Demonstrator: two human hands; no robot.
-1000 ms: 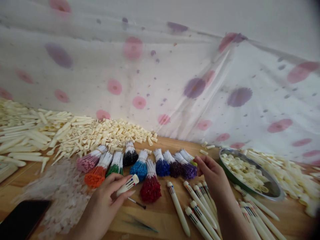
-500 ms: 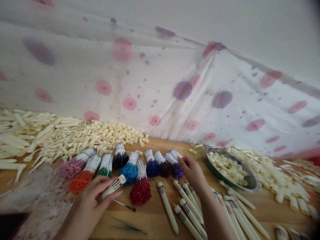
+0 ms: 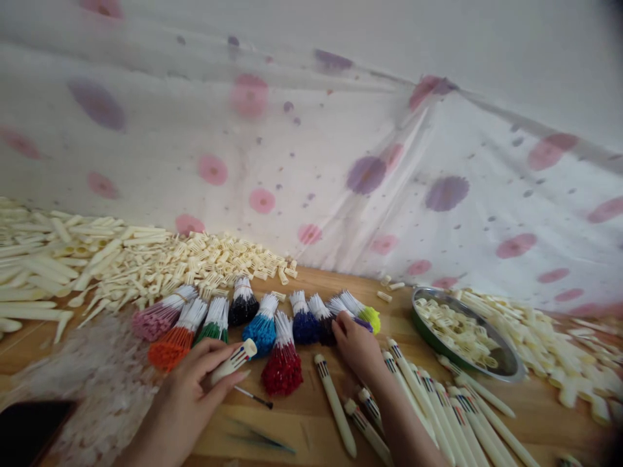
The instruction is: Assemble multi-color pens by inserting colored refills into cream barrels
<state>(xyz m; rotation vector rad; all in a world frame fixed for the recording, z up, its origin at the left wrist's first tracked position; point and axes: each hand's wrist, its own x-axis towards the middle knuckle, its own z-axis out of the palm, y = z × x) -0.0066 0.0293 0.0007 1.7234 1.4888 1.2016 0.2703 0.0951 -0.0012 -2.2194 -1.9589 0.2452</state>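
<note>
The left hand point(image 3: 182, 395) pinches a multicolour pen barrel point(image 3: 231, 364); the right hand point(image 3: 359, 347) curls over purple-tipped refills point(image 3: 364, 324), its grip impossible to tell.

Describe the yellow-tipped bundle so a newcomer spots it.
On the wooden table, find the metal bowl of cream plastic pieces. Left of it, just beyond the right hand, lies the yellow-tipped bundle, rightmost and the only one with yellow ends.
</note>
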